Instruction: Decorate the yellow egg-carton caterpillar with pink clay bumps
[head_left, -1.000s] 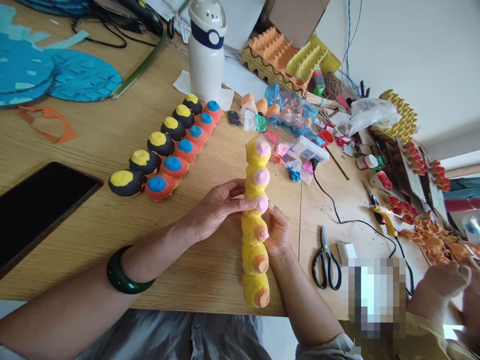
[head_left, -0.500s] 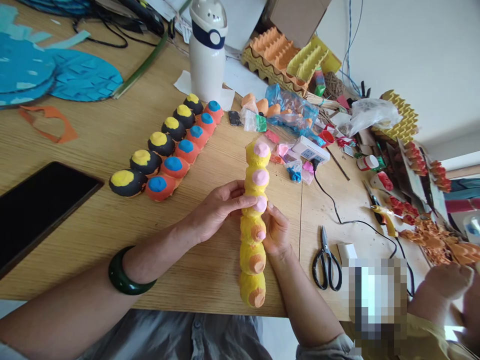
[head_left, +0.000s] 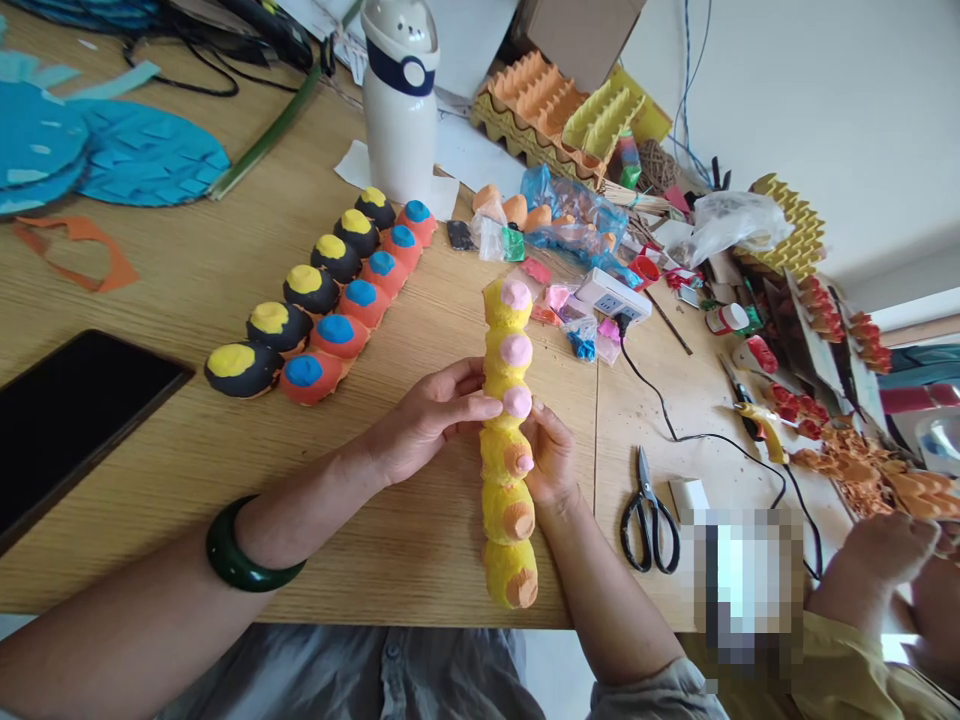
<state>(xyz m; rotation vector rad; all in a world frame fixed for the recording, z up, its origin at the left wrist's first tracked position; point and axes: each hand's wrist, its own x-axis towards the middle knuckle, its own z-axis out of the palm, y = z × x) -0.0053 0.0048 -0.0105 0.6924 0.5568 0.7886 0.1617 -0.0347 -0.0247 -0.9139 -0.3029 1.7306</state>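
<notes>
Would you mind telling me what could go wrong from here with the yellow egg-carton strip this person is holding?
The yellow egg-carton strip is long and narrow, and the left hand and right hand hold it only near its middle, so it might bend or crack at a joint between cups. Its lower end also lies close to the front edge of the table, so it could drop off if it slid.
</notes>
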